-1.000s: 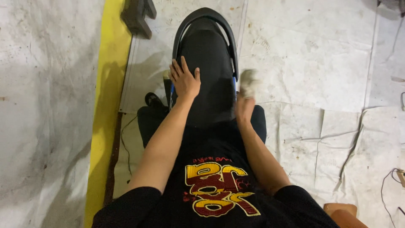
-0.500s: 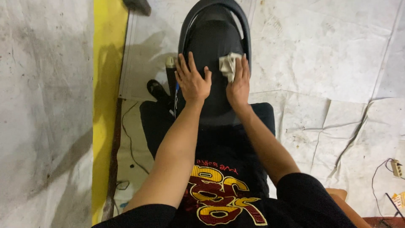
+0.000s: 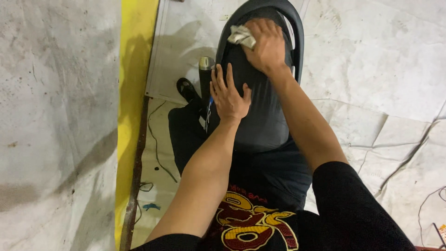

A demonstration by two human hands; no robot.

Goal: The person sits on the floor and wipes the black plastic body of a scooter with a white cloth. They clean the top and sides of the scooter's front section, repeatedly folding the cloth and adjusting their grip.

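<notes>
Two bare hands are on a long black motorbike seat (image 3: 260,116) that runs from near the person's lap out to the far end, where a dark grab rail (image 3: 297,32) curves around it. The right hand (image 3: 265,46) is at the far end of the seat, pressed down on a small crumpled pale cloth (image 3: 241,36). Its grip is closed over the cloth — the fingers are bent on top of it, and part of the cloth sticks out on the left side of the hand. The left hand (image 3: 228,95) lies flat and open on the left side of the seat, nearer the person, with the fingers spread wide and holding nothing. So the cloth is far from the left hand and right under the right one, and the seat's long way stretches back toward the person from there. Left of the seat, lower down, a shiny exhaust pipe (image 3: 206,65) shows, and a black shoe (image 3: 187,88) stands on the pale floor sheet (image 3: 371,69). A yellow stripe (image 3: 134,69) runs along the floor farther left — near to far.
</notes>
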